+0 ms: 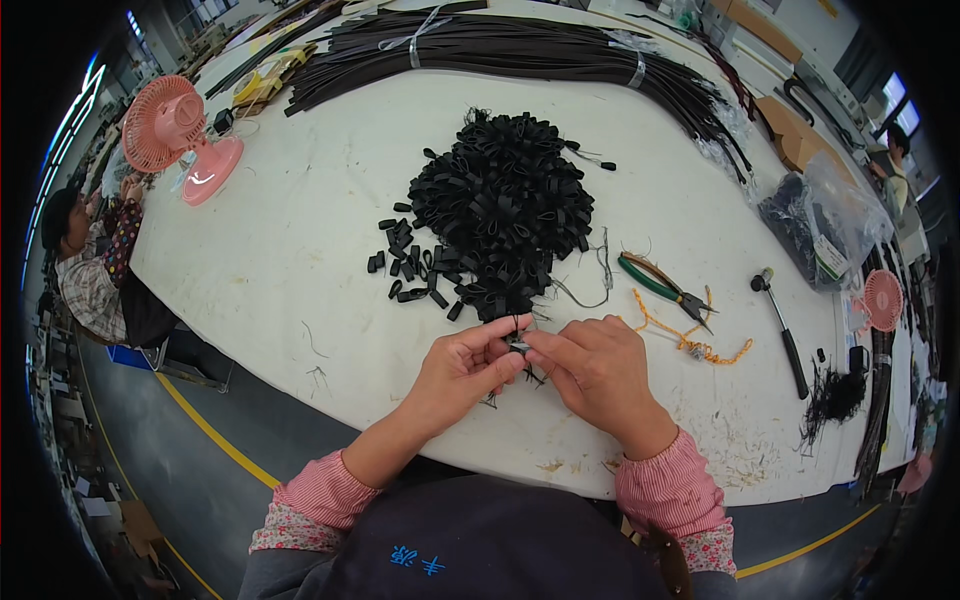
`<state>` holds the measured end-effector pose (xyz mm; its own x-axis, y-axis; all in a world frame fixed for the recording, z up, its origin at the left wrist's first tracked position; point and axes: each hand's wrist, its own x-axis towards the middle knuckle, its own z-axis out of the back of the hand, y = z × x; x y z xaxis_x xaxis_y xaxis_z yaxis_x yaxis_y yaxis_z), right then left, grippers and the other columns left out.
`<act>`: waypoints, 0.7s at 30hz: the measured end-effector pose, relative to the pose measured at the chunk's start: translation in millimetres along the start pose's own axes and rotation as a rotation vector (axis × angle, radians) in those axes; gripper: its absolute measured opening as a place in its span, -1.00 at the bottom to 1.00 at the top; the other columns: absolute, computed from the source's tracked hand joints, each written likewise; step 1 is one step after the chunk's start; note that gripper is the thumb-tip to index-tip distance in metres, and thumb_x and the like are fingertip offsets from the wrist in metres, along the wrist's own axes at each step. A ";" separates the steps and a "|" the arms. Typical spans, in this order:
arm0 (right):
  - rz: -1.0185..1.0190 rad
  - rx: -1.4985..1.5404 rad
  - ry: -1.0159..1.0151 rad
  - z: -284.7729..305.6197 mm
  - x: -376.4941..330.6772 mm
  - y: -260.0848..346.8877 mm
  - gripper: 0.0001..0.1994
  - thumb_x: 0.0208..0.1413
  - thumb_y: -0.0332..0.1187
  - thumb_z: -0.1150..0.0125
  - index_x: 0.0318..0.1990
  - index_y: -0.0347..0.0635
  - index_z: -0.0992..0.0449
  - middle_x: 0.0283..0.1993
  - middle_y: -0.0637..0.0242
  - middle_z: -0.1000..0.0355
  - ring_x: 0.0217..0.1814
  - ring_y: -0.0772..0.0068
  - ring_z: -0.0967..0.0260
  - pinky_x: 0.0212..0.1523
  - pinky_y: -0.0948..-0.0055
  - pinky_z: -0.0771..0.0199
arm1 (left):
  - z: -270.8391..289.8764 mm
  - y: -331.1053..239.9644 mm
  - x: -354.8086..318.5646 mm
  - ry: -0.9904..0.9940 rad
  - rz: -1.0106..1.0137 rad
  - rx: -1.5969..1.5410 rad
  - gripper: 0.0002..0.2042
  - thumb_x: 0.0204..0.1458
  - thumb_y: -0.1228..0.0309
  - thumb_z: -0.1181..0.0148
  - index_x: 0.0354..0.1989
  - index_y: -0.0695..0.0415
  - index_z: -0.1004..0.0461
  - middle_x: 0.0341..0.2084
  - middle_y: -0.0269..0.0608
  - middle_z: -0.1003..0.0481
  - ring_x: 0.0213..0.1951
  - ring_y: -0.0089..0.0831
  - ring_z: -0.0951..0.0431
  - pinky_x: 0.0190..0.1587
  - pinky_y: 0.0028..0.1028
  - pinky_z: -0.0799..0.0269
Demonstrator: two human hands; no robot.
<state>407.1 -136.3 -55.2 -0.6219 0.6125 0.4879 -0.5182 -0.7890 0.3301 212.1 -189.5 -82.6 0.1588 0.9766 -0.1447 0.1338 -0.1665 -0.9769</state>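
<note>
My left hand (455, 370) is closed, thumb and fingers pinching a small black strap loop (516, 336) with loose threads at its end. My right hand (600, 378) is closed too and meets the left at the fingertips. A small greyish bit shows between the fingertips, too small and covered to name. Just beyond both hands rises a large heap of black strap loops (500, 190), its near end close to my left fingertips. Several short loose loops (405, 262) lie scattered at the heap's left side.
Green-handled pliers (660, 285), an orange cord (690, 345) and a hammer (780, 335) lie to the right. A thread tangle (835, 395) sits beyond. Bundled black straps (500, 45) line the back. A pink fan (180, 130) stands far left, near a seated person (90, 260).
</note>
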 end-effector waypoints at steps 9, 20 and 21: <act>-0.397 0.441 0.105 4.3 0.1 0.1 -0.78 0.18 -0.28 -0.24 -0.09 -0.15 -0.60 -0.37 0.26 -0.57 -0.44 0.43 -0.49 -0.38 0.49 -0.44 | 6.8 0.7 -2.2 0.061 0.022 -0.209 -0.58 0.34 0.44 0.15 0.36 0.21 -0.20 -0.25 -0.26 -0.53 -0.30 -0.63 -0.44 -0.22 -0.57 -0.43; -0.357 0.569 0.051 -10.8 -1.8 -0.1 -0.81 0.19 -0.27 -0.20 -0.12 -0.08 -0.62 -0.36 0.29 -0.58 -0.44 0.33 -0.53 -0.42 0.47 -0.46 | 9.1 -2.5 -2.2 0.175 0.118 -0.409 -0.56 0.34 0.44 0.20 0.39 0.17 -0.15 -0.23 -0.21 -0.52 -0.31 -0.57 -0.44 -0.23 -0.54 -0.38; -0.349 0.536 0.084 -8.0 0.4 0.2 -0.82 0.19 -0.32 -0.22 -0.14 -0.15 -0.62 -0.35 0.26 -0.59 -0.39 0.41 -0.53 -0.36 0.50 -0.48 | 9.3 -3.2 -2.6 0.173 0.118 -0.410 -0.56 0.34 0.44 0.20 0.39 0.17 -0.15 -0.23 -0.21 -0.52 -0.31 -0.57 -0.44 -0.23 -0.54 -0.38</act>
<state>402.0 -135.8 -61.4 -0.5250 0.8219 0.2211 -0.3468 -0.4439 0.8262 202.2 -190.2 -80.6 0.3522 0.9166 -0.1892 0.4754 -0.3494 -0.8075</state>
